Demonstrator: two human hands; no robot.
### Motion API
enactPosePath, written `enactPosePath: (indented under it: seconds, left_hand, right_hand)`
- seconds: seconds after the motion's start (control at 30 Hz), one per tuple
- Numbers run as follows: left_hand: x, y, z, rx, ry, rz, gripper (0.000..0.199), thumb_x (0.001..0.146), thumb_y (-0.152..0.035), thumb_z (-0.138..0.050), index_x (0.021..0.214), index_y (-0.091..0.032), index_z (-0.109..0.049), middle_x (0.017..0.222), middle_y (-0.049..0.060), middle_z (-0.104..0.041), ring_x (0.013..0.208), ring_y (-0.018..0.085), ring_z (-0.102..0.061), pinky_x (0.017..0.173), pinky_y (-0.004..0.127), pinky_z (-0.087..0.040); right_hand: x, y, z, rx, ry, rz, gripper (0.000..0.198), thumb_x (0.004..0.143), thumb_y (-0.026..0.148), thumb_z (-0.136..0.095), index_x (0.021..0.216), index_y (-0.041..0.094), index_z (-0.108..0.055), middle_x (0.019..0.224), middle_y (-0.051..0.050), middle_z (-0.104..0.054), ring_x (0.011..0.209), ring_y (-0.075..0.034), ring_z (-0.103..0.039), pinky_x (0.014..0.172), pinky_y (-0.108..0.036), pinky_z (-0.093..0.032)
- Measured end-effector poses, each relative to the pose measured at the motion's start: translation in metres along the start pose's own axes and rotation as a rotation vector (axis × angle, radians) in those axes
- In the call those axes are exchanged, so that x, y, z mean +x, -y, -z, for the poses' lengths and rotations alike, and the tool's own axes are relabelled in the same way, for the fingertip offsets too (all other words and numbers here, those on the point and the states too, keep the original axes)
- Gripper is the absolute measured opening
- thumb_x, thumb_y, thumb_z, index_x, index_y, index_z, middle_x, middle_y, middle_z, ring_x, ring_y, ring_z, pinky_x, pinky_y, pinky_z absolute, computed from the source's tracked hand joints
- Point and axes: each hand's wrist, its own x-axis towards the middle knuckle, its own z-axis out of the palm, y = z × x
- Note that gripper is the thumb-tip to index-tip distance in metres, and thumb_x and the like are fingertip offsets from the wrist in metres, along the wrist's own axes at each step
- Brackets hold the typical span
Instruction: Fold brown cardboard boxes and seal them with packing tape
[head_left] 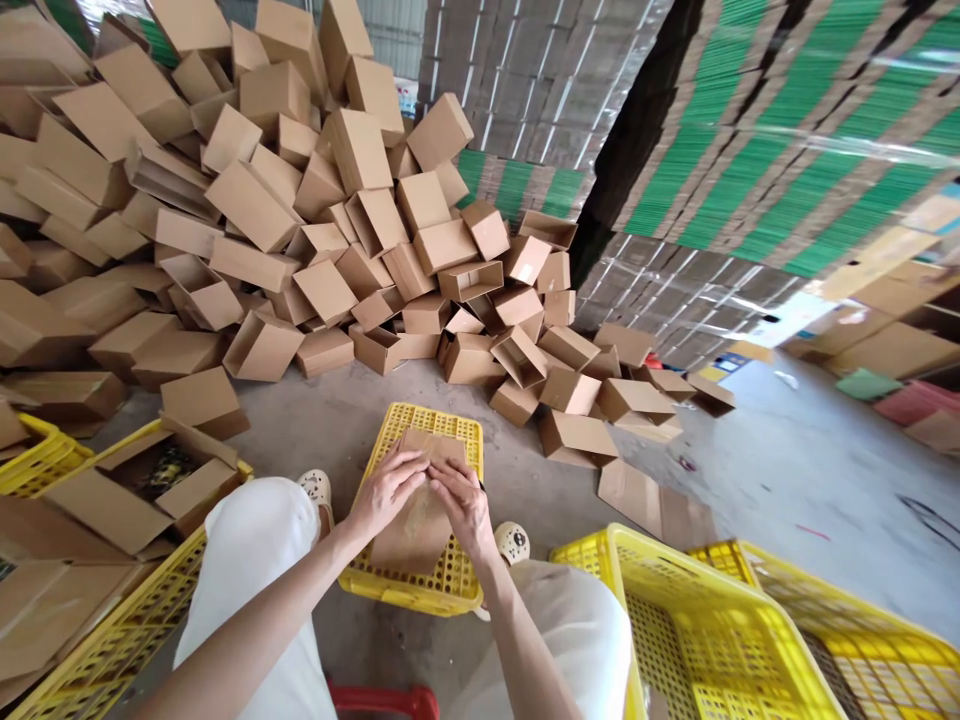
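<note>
A brown cardboard box [412, 540] lies on a yellow perforated plastic crate [367, 582] between my knees. A shiny patch that looks like clear tape shows on its upper face. My left hand [391, 488] bends over the box from the left, its fingers pressed together. From the right, my right hand [463, 500] rests on the same box with curled fingers. Both sets of fingertips meet near the box's middle. My thumbs are mostly hidden, as is whatever small part lies under the fingertips.
A large heap of cardboard boxes [255, 205] rises ahead. Yellow crates [675, 570] stand at my right. An open carton [105, 505] with dark contents sits over a yellow crate at my left. Tall stacks of flattened cardboard [757, 130] stand behind. Part of a red stool [386, 698] shows below.
</note>
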Motion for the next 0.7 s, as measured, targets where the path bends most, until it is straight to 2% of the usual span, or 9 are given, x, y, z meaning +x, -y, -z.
enactPosePath:
  seconds: [0.1, 0.17, 0.23, 0.27, 0.33, 0.4, 0.5, 0.63, 0.7]
  left_hand:
    - [-0.007, 0.0, -0.005, 0.037, -0.029, 0.017, 0.034, 0.11, -0.037, -0.048, 0.139, -0.032, -0.065, 0.146, 0.005, -0.065, 0.139, 0.022, -0.061, 0.122, 0.04, -0.048]
    - [-0.014, -0.001, -0.009, 0.021, -0.05, 0.055, 0.04, 0.111, -0.038, -0.047, 0.149, -0.033, -0.054, 0.156, 0.006, -0.057, 0.148, 0.023, -0.053, 0.122, 0.04, -0.048]
    - [-0.025, 0.0, -0.017, -0.016, -0.087, 0.119, 0.055, 0.11, -0.041, -0.048, 0.162, -0.031, -0.035, 0.168, 0.01, -0.044, 0.157, 0.025, -0.041, 0.125, 0.043, -0.045]
    - [-0.032, 0.002, -0.022, -0.035, -0.111, 0.166, 0.065, 0.109, -0.044, -0.051, 0.167, -0.03, -0.024, 0.171, 0.012, -0.038, 0.159, 0.026, -0.037, 0.126, 0.045, -0.043]
    - [-0.05, 0.009, -0.033, -0.073, -0.142, 0.278, 0.082, 0.105, -0.051, -0.057, 0.169, -0.027, -0.012, 0.172, 0.016, -0.037, 0.158, 0.029, -0.038, 0.126, 0.047, -0.042]
    - [-0.071, 0.019, -0.044, -0.118, -0.107, 0.372, 0.087, 0.101, -0.059, -0.061, 0.168, -0.022, -0.02, 0.161, 0.018, -0.053, 0.15, 0.031, -0.051, 0.121, 0.047, -0.048]
    - [-0.098, 0.03, -0.054, -0.102, 0.003, 0.425, 0.077, 0.098, -0.07, -0.056, 0.155, -0.018, -0.049, 0.136, 0.018, -0.073, 0.128, 0.032, -0.07, 0.107, 0.045, -0.06]
    - [-0.111, 0.026, -0.049, 0.127, 0.041, 0.442, 0.064, 0.1, -0.071, -0.05, 0.135, -0.021, -0.068, 0.117, 0.015, -0.081, 0.113, 0.032, -0.077, 0.095, 0.04, -0.064]
    - [-0.11, 0.018, -0.043, 0.266, 0.106, 0.484, 0.058, 0.102, -0.068, -0.05, 0.125, -0.02, -0.073, 0.108, 0.016, -0.082, 0.104, 0.032, -0.08, 0.087, 0.037, -0.065]
  right_hand:
    - [-0.005, -0.005, 0.002, 0.025, -0.046, -0.068, 0.037, 0.102, 0.051, -0.065, 0.128, 0.03, -0.078, 0.136, -0.009, -0.074, 0.141, -0.03, -0.057, 0.122, -0.053, -0.043]
    - [-0.014, -0.009, 0.001, 0.047, -0.119, -0.165, 0.05, 0.094, 0.057, -0.073, 0.134, 0.027, -0.074, 0.151, -0.012, -0.063, 0.146, -0.033, -0.052, 0.121, -0.051, -0.045]
    - [-0.027, -0.014, -0.006, 0.115, -0.174, -0.276, 0.072, 0.089, 0.06, -0.077, 0.149, 0.025, -0.061, 0.162, -0.014, -0.051, 0.147, -0.033, -0.052, 0.113, -0.047, -0.053]
    - [-0.035, -0.016, -0.012, 0.163, -0.175, -0.319, 0.081, 0.088, 0.061, -0.077, 0.157, 0.025, -0.052, 0.163, -0.015, -0.05, 0.144, -0.033, -0.055, 0.107, -0.045, -0.057]
    - [-0.053, -0.021, -0.026, 0.254, -0.124, -0.368, 0.092, 0.09, 0.063, -0.073, 0.164, 0.023, -0.037, 0.154, -0.016, -0.06, 0.134, -0.03, -0.065, 0.101, -0.043, -0.061]
    - [-0.071, -0.024, -0.04, 0.295, -0.058, -0.394, 0.091, 0.092, 0.066, -0.069, 0.164, 0.019, -0.037, 0.138, -0.015, -0.072, 0.124, -0.029, -0.071, 0.101, -0.044, -0.061]
    - [-0.092, -0.025, -0.054, 0.261, -0.065, -0.461, 0.085, 0.088, 0.069, -0.07, 0.154, 0.017, -0.052, 0.12, -0.013, -0.079, 0.118, -0.032, -0.073, 0.101, -0.045, -0.061]
    - [-0.107, -0.018, -0.054, 0.136, -0.079, -0.58, 0.071, 0.088, 0.069, -0.069, 0.138, 0.019, -0.066, 0.108, -0.011, -0.081, 0.1, -0.032, -0.078, 0.086, -0.041, -0.064]
    - [-0.111, -0.014, -0.05, 0.03, -0.083, -0.629, 0.068, 0.09, 0.071, -0.066, 0.135, 0.02, -0.068, 0.103, -0.011, -0.082, 0.091, -0.031, -0.078, 0.079, -0.039, -0.063]
